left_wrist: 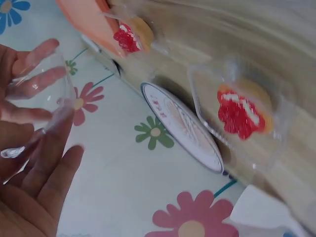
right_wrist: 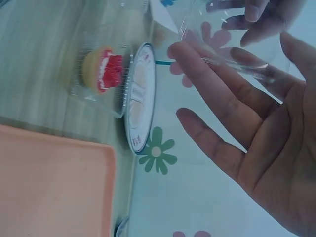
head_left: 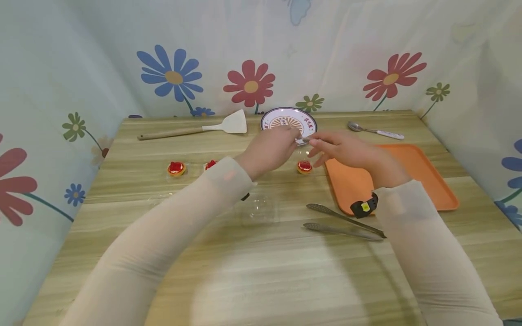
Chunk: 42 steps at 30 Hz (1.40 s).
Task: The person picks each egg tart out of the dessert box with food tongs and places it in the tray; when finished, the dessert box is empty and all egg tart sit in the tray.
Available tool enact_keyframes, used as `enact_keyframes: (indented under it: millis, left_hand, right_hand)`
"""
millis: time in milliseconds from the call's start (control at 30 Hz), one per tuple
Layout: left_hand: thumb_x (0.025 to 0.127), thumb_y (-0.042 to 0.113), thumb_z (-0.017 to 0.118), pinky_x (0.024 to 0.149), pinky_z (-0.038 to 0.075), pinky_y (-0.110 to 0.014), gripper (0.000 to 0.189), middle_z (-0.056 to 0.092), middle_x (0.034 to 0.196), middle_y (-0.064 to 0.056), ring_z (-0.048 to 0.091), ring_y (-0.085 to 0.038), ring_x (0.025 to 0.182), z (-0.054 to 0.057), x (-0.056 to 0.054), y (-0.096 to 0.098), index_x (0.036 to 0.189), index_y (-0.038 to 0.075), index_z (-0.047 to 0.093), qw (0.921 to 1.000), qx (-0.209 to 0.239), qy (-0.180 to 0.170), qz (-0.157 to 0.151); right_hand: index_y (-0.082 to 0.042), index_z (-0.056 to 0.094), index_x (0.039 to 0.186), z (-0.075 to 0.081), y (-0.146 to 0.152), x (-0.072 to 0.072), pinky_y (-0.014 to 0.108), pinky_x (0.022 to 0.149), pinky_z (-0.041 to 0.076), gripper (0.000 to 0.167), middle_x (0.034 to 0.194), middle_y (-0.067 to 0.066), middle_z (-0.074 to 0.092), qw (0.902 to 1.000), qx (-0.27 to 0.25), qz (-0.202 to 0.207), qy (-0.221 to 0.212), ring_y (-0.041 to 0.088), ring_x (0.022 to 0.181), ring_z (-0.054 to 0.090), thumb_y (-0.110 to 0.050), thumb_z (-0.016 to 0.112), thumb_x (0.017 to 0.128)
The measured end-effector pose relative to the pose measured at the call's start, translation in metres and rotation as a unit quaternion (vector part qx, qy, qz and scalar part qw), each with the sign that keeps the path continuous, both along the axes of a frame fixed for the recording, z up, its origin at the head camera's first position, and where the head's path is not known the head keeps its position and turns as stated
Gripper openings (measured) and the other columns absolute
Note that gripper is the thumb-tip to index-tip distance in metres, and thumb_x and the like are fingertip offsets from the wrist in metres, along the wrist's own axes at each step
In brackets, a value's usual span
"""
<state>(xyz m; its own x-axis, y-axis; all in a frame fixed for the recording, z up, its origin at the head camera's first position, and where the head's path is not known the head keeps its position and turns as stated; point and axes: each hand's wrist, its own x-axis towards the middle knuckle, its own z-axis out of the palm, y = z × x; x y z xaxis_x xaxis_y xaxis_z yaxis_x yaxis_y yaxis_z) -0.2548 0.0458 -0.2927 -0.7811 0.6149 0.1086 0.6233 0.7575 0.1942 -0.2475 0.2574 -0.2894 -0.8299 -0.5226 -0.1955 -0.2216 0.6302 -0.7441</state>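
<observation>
Over the far middle of the table, my left hand [head_left: 269, 149] and right hand [head_left: 350, 151] meet at a clear plastic lid [left_wrist: 52, 96]. Fingers of both hands pinch its edges, and some fingers show through it in both wrist views. Just below the hands in the head view is a red-topped tart [head_left: 304, 167] in a clear plastic holder. Two more tarts are to the left: one tart [head_left: 176, 168] in full view, the other tart [head_left: 210, 164] partly hidden behind my left sleeve. Behind the hands lies a patterned plate [head_left: 281, 115], partly covered by them.
An orange tray [head_left: 424, 181] lies under my right forearm, with metal tongs [head_left: 342, 231] in front. A spoon [head_left: 367, 129] lies at the back right, and a white spatula [head_left: 234, 123] with a wooden handle at the back left. Another clear plastic piece [head_left: 257, 209] sits mid-table.
</observation>
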Motion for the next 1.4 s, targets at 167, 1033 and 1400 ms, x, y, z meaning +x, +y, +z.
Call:
enact_keyframes:
  millis: [167,1033,1400]
  left_hand:
    - [0.102,0.019,0.053,0.076,0.054,-0.033,0.037,0.069,0.102,-0.006,0.065,-0.017,0.086,-0.011,-0.002,0.000,0.137,0.010,0.047,0.9968,0.013,-0.078,0.009]
    - [0.100,0.008,0.049,0.076,0.051,-0.034,0.017,0.066,0.097,-0.001,0.059,-0.020,0.084,-0.054,0.007,-0.001,0.108,0.013,0.063,0.9902,-0.062,-0.125,0.009]
    - [0.097,0.007,0.056,0.084,0.054,-0.037,0.021,0.069,0.113,-0.003,0.065,-0.021,0.098,-0.058,0.008,0.003,0.116,0.012,0.064,0.9895,-0.083,-0.119,0.004]
  right_hand:
    - [0.000,0.046,0.135,-0.013,-0.005,-0.001,0.054,0.101,0.045,0.036,0.102,0.019,0.068,0.9997,0.022,-0.003,-0.012,0.029,0.081,0.072,-0.022,0.033,0.110]
    - [0.000,0.062,0.105,-0.055,-0.007,0.002,0.038,0.078,0.056,0.016,0.084,0.006,0.070,0.9906,0.134,0.026,-0.004,0.018,0.073,0.069,-0.011,0.051,0.103]
    - [-0.004,0.072,0.103,-0.058,-0.007,-0.001,0.039,0.082,0.051,0.019,0.077,0.001,0.068,0.9758,0.209,0.038,0.051,0.013,0.072,0.062,-0.013,0.055,0.100]
